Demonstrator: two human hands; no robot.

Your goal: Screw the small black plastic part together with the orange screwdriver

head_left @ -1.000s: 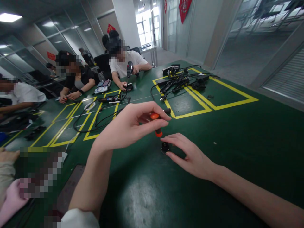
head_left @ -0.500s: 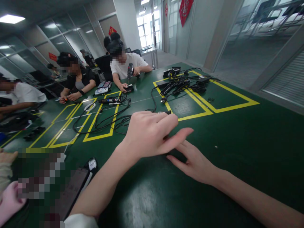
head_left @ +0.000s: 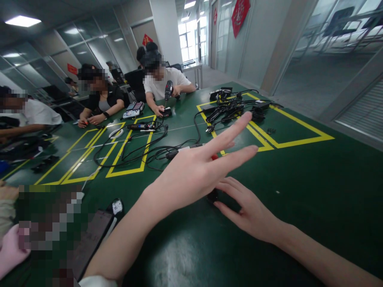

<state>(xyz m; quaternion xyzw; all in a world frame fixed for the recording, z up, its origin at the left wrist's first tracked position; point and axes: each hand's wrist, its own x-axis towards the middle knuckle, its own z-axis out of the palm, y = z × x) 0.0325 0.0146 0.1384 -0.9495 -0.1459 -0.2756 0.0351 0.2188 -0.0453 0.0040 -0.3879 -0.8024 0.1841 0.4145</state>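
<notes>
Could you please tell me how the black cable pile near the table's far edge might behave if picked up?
The black cable pile would probably flop and sag, since parts of it curve loosely. It overlaps itself in a tangle, so lifting one end would likely drag more along.

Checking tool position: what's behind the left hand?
Behind the left hand, a screwdriver's red end shows; farther back, part of a black corded device. Most of the screwdriver is covered.

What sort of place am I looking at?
Probably a shared workshop in an office-like room: a green table marked with yellow lines, a pile of black cables, and a person using a power drill.
</notes>
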